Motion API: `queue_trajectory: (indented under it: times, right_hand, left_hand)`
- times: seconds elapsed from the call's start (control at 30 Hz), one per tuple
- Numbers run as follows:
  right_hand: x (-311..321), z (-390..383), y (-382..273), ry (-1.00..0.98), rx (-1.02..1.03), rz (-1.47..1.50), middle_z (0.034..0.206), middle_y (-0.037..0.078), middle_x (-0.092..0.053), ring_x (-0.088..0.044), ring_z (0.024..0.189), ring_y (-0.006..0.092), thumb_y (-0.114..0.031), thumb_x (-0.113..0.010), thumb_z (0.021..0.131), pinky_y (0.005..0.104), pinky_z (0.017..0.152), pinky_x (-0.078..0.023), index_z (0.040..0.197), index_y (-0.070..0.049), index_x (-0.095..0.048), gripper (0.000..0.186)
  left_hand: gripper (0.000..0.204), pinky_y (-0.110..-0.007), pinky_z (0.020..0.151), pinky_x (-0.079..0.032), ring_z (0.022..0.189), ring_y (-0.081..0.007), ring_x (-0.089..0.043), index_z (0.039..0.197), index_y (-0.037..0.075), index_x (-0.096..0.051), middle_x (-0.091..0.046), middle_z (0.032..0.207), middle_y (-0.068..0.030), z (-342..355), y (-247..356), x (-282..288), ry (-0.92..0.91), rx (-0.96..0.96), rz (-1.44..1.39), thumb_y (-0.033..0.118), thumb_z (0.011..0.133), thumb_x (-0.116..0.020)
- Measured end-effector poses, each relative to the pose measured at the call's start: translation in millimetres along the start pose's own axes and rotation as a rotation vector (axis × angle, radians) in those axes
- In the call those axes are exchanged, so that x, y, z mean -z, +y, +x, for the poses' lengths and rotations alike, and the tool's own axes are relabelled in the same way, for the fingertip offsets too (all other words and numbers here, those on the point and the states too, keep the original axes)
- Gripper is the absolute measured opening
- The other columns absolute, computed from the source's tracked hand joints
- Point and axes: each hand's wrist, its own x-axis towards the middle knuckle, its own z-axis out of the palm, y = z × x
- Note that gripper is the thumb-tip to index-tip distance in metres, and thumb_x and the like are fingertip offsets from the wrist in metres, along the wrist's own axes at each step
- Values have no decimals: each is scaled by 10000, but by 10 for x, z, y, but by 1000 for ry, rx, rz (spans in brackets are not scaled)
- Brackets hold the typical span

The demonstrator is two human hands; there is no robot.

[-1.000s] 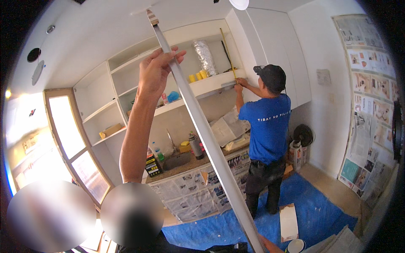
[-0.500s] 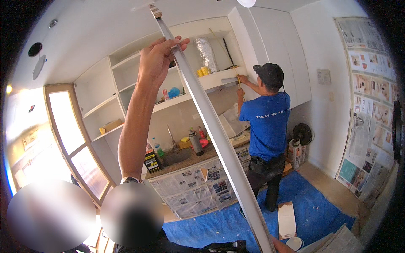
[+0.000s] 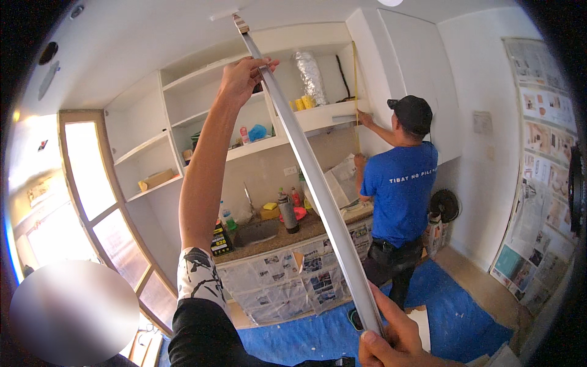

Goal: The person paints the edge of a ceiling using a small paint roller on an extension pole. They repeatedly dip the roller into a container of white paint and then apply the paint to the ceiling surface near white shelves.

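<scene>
Bar [image 3: 319, 183] before shelves [image 3: 257, 147] and counter [image 3: 315, 229], co-worker [image 3: 400, 189] to its right

- Left forearm [image 3: 205, 174] is bare and reaching way up, pretty steep, leaning a bit right toward the top
- Left hand [image 3: 239, 81] is up high, wrist bent slightly right, closed in a light grip, fingertips [image 3: 273, 63] poking out to the right
- Lower down that arm there's a black sleeve [image 3: 205, 333] with a black-and-white patterned cuff [image 3: 199, 275]
- Right hand [image 3: 400, 342] is way down by the bottom edge, also gripping, thumb [image 3: 373, 347] in front, index finger [image 3: 388, 309] stretched up and left
</scene>
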Motion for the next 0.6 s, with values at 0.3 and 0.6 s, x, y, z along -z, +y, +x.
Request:
queue_trajectory:
  times: [0.3,0.6]
  right_hand:
    - [90,1422,442,32,-71,19,553,38,-436,-427,407,88,-115,-409,974,245,376,-376,1476,-100,-77,602]
    - [218,2234,821,-17,-62,8,531,33,-456,-418,356,89,-101,-404,974,246,328,-354,1479,-143,-32,629]
  left_hand:
    - [199,-321,796,-528,848,-242,-632,997,-123,-565,-624,1003,-230,666,-1046,962,48,78,96,16,860,-531]
    - [153,-338,755,-571,892,-312,-655,946,-129,-505,-588,979,-216,1017,-1721,1577,23,61,-10,-33,843,-563]
